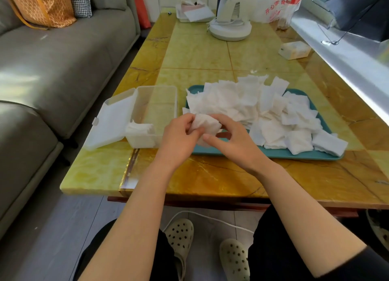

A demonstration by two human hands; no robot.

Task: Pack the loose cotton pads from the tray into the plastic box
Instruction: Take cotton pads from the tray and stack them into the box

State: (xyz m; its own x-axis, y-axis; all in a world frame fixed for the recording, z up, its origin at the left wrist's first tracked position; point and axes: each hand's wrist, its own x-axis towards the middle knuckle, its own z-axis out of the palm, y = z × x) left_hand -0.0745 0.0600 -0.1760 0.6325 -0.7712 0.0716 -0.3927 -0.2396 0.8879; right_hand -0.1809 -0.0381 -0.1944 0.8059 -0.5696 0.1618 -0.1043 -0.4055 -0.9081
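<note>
Left hand (179,137) and right hand (231,140) both pinch 1 bunch of cotton pads (207,122) above the teal tray (263,153), probably squaring it to fit the open plastic box (155,104) alongside.

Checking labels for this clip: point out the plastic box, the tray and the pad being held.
plastic box (162,104): head view, bare clear floor of the box.
tray (305,157): head view, near teal rim.
held pad (207,124): head view, middle of the crumpled white pad.
</note>
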